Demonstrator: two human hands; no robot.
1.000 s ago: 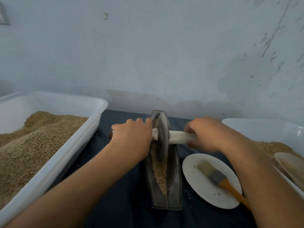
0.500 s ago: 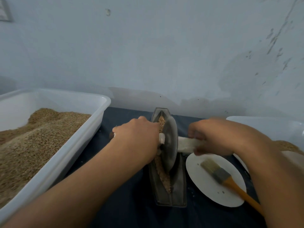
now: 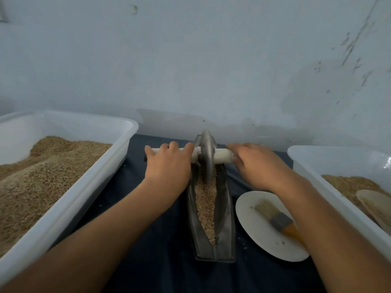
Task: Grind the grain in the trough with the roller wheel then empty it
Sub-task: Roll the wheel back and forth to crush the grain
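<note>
- Far tip of the trough (image 3: 224, 210) is hidden behind the roller wheel (image 3: 207, 157), and the left end of the wooden axle (image 3: 222, 155) is mostly buried under knuckles.
- Right white bin (image 3: 330, 166) is cut off at the frame edge; the brush (image 3: 275, 216) handle vanishes under the right forearm.
- Left hand (image 3: 169, 166) is wrapped over the axle, right hand (image 3: 256, 166) grips the other side, both arms stretched forward.
- Wheel stands upright at the trough's far end, grain (image 3: 206, 206) in the channel in front of it.
</note>
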